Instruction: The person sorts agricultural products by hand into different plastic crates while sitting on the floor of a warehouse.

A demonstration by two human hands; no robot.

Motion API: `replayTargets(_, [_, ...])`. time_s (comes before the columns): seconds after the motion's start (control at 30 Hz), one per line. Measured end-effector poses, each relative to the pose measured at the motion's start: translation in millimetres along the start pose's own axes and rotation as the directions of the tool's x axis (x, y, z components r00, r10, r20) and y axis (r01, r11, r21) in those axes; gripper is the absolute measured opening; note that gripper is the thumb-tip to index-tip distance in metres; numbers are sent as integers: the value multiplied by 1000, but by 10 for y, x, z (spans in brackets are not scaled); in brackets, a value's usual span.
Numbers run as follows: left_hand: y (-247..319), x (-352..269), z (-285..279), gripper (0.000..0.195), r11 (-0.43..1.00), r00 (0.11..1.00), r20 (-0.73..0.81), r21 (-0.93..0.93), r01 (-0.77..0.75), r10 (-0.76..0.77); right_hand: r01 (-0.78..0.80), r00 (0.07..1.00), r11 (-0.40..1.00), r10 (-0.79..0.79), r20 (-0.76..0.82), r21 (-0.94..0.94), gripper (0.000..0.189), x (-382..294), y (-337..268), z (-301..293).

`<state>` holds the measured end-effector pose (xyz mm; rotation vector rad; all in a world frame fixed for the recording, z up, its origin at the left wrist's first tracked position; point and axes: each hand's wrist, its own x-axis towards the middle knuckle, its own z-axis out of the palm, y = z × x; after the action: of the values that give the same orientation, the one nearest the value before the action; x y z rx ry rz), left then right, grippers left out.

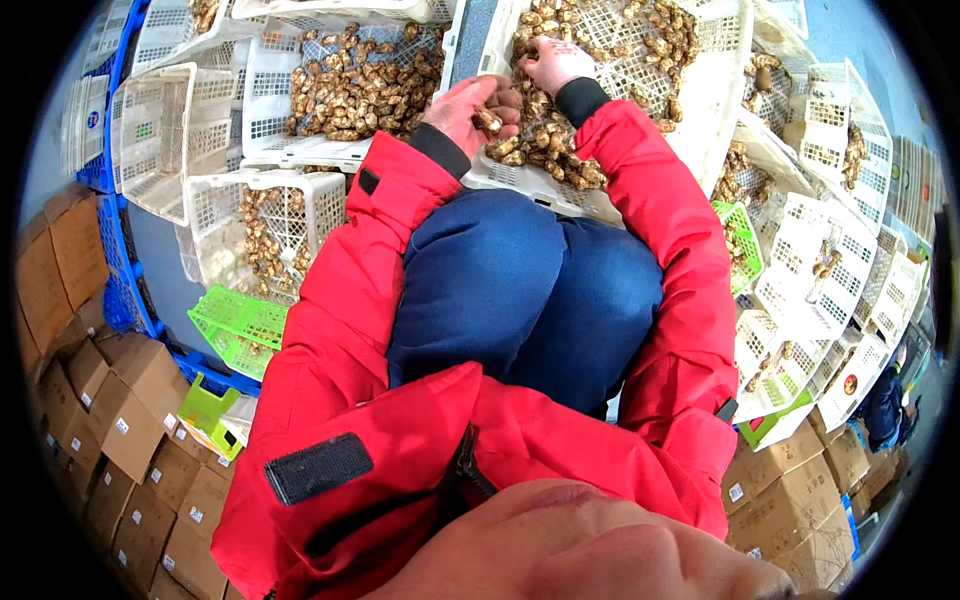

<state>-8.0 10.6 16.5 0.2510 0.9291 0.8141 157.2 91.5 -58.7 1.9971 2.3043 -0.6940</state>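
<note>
My left hand has its fingers curled around a small brown-and-cream mushroom. It is over the near left edge of a white plastic crate, which stands in front of my knees. Inside that crate, my right hand reaches down to a heap of similar mushrooms. Its fingertips are among them, and whether they grip one is hidden. More mushrooms lie along the crate's far right part, over its lattice floor.
Left of it stands another white crate, its floor thickly covered with mushrooms. White crates and green baskets crowd both sides. Cardboard boxes are stacked behind on the left, others on the right.
</note>
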Motion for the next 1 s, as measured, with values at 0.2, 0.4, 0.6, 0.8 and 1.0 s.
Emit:
replayTargets(0.2, [8,-33,79,34,971,999,-8,235,32,-31,-66,998,398,15,66,915,27,-478,168,-388])
replayTargets(0.4, [35,-10,408,40,978,995,103,208,-5,-17,297,950,654,-129,-285,696,18,-1121,-136,-905])
replayTargets(0.6, [42,-5,373,35,937,993,92,337,-97,70,443,884,748,-275,-378,493,22,-1282,-171,-1078])
replayTargets(0.8, [68,-20,394,30,818,981,169,549,-173,94,288,955,402,-194,-226,870,35,-1148,-200,-1098])
replayTargets(1.0, [82,-101,442,29,914,970,236,378,-146,58,133,988,40,-79,-129,990,33,-1021,-97,-958])
